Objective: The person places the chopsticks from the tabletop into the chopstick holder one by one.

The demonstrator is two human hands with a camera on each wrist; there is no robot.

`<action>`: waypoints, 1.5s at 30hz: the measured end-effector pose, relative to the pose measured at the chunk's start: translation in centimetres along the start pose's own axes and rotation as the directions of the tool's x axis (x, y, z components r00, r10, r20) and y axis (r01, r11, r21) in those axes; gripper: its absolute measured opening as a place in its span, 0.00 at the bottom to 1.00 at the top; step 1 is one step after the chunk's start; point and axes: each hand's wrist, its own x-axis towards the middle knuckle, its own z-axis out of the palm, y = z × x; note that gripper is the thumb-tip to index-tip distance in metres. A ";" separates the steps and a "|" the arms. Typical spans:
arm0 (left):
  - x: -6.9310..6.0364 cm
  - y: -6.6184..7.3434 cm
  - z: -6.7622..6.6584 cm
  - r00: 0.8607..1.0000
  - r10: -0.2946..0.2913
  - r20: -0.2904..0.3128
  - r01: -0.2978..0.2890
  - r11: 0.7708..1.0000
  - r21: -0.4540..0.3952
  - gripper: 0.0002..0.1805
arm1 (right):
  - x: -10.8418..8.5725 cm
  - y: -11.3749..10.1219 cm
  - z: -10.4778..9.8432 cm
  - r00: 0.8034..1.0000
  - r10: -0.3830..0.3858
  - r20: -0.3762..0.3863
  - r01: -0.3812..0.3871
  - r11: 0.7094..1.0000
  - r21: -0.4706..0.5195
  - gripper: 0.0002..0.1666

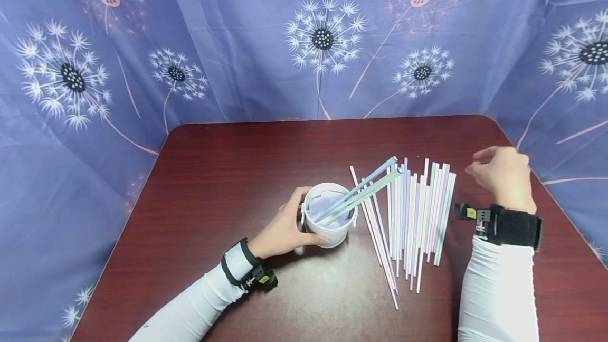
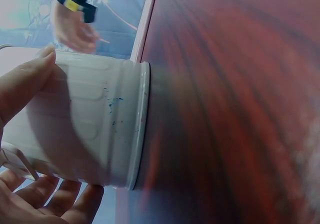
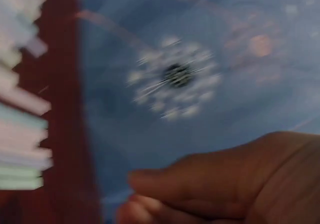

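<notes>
Bucket (image 1: 332, 237) stands on the table (image 1: 214, 173) in the head view, left hand (image 1: 285, 228) clasped round it, pale straws (image 1: 363, 196) leaning from its mouth towards loose straws (image 1: 416, 220) at right; beyond these, the right hand (image 1: 505, 176) hangs apart, empty, fingers loosely bent. Left wrist view: thumb (image 2: 30, 76) and fingers (image 2: 62, 196) clamp the bucket's sides. Right wrist view: blurred hand, straw ends (image 3: 30, 154) at left

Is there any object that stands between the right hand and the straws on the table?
No, nothing visible does: in the head view, only table shows between the right hand and the straws.
</notes>
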 end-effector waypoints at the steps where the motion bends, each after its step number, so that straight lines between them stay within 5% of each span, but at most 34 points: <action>1: 0.0 0.0 0.0 1.000 -0.001 -0.001 0.001 1.000 -0.002 0.53 | 0.4 0.6 0.5 0.997 0.024 0.069 -0.023 1.000 -0.011 0.23; 4: 0.0 0.0 0.0 1.000 0.000 0.000 0.000 1.000 -0.007 0.53 | 1.3 2.1 2.1 0.969 0.074 0.237 -0.073 0.997 -0.015 0.23; 7: -0.1 0.1 0.0 1.000 -0.004 0.002 0.004 1.000 -0.008 0.53 | 1.8 2.9 3.5 0.945 0.081 0.318 -0.086 0.996 0.000 0.19; 15: -0.1 0.2 0.0 1.000 -0.010 -0.002 0.010 1.000 -0.003 0.53 | 2.0 3.8 4.5 0.932 0.128 0.339 -0.148 0.988 0.035 0.17; 25: 0.0 -0.2 0.2 1.000 0.002 -0.007 -0.002 1.000 -0.001 0.53 | 1.8 3.7 4.5 0.910 0.213 0.356 -0.184 0.976 -0.114 0.24; 30: -0.1 -0.4 0.3 1.000 0.008 -0.011 -0.008 1.000 0.013 0.54 | 1.6 4.1 4.2 0.911 0.260 0.321 -0.224 0.964 -0.147 0.28; 35: -0.1 -0.3 0.2 1.000 0.012 -0.010 -0.012 1.000 0.025 0.54 | 1.2 3.4 2.3 0.940 0.213 0.266 -0.200 0.977 -0.075 0.30; 41: -0.1 -0.1 0.0 1.000 0.023 -0.014 -0.023 1.000 0.019 0.54 | -1.0 -0.4 -1.5 0.996 -0.003 0.084 0.005 1.000 -0.024 0.22; 45: 0.0 -0.1 0.0 1.000 0.022 -0.016 -0.022 1.000 0.017 0.54 | -3.6 -3.4 -3.8 0.987 -0.148 -0.056 0.152 0.985 0.081 0.17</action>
